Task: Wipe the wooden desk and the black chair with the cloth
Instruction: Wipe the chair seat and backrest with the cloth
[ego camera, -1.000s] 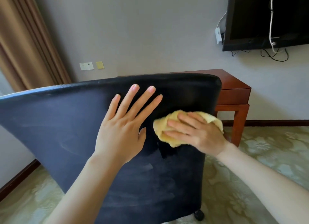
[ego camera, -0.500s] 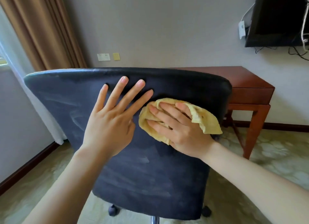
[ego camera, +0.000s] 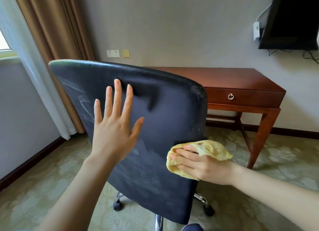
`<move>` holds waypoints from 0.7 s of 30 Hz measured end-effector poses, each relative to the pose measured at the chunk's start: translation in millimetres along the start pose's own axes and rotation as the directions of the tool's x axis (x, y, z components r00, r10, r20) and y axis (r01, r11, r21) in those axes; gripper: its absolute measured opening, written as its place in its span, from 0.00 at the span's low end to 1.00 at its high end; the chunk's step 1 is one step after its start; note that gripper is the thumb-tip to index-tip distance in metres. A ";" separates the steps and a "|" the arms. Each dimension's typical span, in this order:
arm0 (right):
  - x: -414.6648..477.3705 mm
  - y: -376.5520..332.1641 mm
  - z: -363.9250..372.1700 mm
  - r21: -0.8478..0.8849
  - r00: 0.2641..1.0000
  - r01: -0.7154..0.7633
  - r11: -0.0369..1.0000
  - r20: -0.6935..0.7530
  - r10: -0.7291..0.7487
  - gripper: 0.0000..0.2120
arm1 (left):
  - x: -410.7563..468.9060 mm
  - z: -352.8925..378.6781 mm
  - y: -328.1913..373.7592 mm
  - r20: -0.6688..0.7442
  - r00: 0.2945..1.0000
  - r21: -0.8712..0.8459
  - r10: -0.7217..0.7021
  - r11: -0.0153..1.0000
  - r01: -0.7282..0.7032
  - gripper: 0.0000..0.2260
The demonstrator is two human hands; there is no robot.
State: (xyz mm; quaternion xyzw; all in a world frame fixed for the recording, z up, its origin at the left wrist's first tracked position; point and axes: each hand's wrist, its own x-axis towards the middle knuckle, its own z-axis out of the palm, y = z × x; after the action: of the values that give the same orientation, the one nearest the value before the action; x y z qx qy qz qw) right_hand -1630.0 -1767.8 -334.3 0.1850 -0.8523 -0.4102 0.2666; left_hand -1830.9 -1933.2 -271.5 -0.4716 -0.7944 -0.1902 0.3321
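One yellow cloth (ego camera: pixel 212 151) sits bunched against the lower right edge of the black chair (ego camera: pixel 164 118), on the rear face of its backrest. Your right hand (ego camera: pixel 202 167) presses it there with the fingers laid flat and close together. A fold of the cloth rides up over the top of them, and your thumb is hidden, so you cannot tell whether it pinches the fabric. Your left hand (ego camera: pixel 114 132) lies flat on the middle of the same backrest, fingers spread wide and pointing up, holding nothing. Pale streaks show on the dark fabric to the left of that hand and below it. The backrest leans to the right in your view, and beneath it you can see the chrome base and a black caster (ego camera: pixel 118 205).

Beyond the chair's right edge the wooden desk (ego camera: pixel 224 77) stands against the wall, apart from the chair, its drawer fitted with a ring pull (ego camera: pixel 230 96). A dark television (ego camera: pixel 293 18) hangs on the wall above the desk's right end. Brown curtains (ego camera: pixel 57 40) hang at the left, with a white socket plate (ego camera: pixel 113 53) on the wall beside them. Patterned carpet (ego camera: pixel 284 161) covers the floor.
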 end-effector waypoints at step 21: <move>56.9 94.7 -61.1 0.183 0.804 -0.372 0.910 -0.426 0.415 0.09 | -0.5 6.7 -4.6 0.027 1.000 -0.120 0.001 0.993 0.002 0.35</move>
State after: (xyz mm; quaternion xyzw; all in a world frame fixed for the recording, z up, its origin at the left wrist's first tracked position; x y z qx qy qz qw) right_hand -1647.0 -1778.5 -209.6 0.1069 -0.8030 -0.2520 0.5294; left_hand -1837.0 -1931.6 -276.5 -0.4931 -0.7859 -0.2312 0.2927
